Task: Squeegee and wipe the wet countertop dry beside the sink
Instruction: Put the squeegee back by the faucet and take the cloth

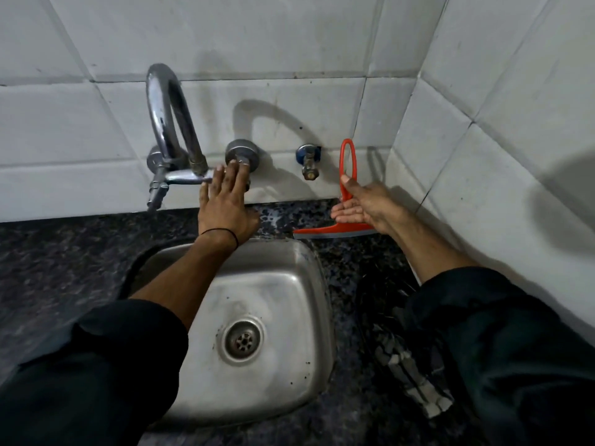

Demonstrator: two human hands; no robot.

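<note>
- The left hand (227, 207) reaches across the far rim of the sink to the wall, fingers spread flat and unclenched; the fingertips (242, 167) rest on the round chrome tap knob (242, 153), not wrapped around it.
- A thin black band (222, 233) circles the left wrist, and a dark sleeve (96, 365) covers the forearm nearer the camera.
- The right hand (362, 207) is at the orange squeegee (346, 201), to the right of the sink. The thumb presses the near side of the looped handle and the fingers lie loosely extended behind its stem; whether this is a firm grasp cannot be told.
- The squeegee stands upright against the tiled wall (289, 43), its loop at the top. Its blade (322, 234) lies along the dark speckled countertop (351, 262), just beyond the far-right corner of the sink.
- The countertop shows pale wet patches (273, 217) between the two hands, close to the wall.
- The stainless steel sink (289, 284) sits in the middle, with a round drain (243, 341) in its basin.
- A curved chrome faucet (170, 123) rises from the wall left of the knob.
- A small blue-collared valve (309, 162) sits on the wall between the knob and the squeegee.
- A dark cloth with pale stripes (405, 375) lies on the countertop to the near right, partly under the right sleeve.
</note>
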